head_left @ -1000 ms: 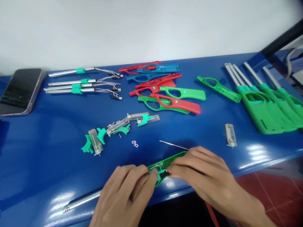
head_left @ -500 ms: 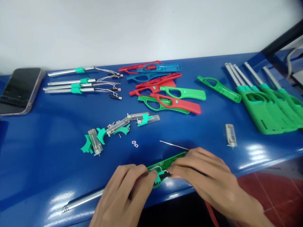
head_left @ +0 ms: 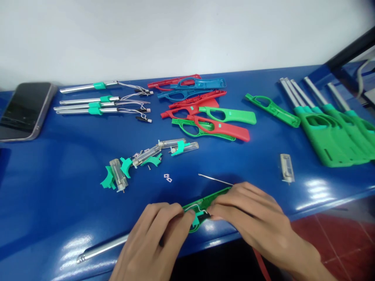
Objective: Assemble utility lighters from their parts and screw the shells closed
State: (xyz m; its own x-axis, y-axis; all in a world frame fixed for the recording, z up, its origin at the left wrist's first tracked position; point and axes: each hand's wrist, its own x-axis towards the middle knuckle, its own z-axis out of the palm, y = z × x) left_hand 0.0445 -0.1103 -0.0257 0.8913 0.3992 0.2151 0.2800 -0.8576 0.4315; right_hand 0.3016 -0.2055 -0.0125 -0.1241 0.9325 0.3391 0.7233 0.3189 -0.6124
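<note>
A green lighter casing half [head_left: 209,198] lies near the front edge of the blue table, held from both sides. My left hand [head_left: 159,232] is closed around its left end, with a metal lighter tube [head_left: 102,249] sticking out beyond it to the left. My right hand [head_left: 254,218] pinches at the black igniter [head_left: 204,216] inside the casing and covers the casing's right end. Between my fingers show a white wire [head_left: 195,207] and a teal trigger [head_left: 196,221]. A screwdriver [head_left: 215,179] lies just behind my right hand, its handle hidden.
Several wired metal tubes [head_left: 88,111] and a phone [head_left: 25,111] lie at the left. Coloured casing halves [head_left: 225,128] are piled at the back. Clear fuel tanks [head_left: 118,173] and teal pieces lie mid-left; another tank [head_left: 287,168] sits right. Assembled green lighters [head_left: 328,136] rest far right.
Almost nothing differs. Both hands stay on the casing with only a slight shift of the fingers, and the whole view has drifted a little.
</note>
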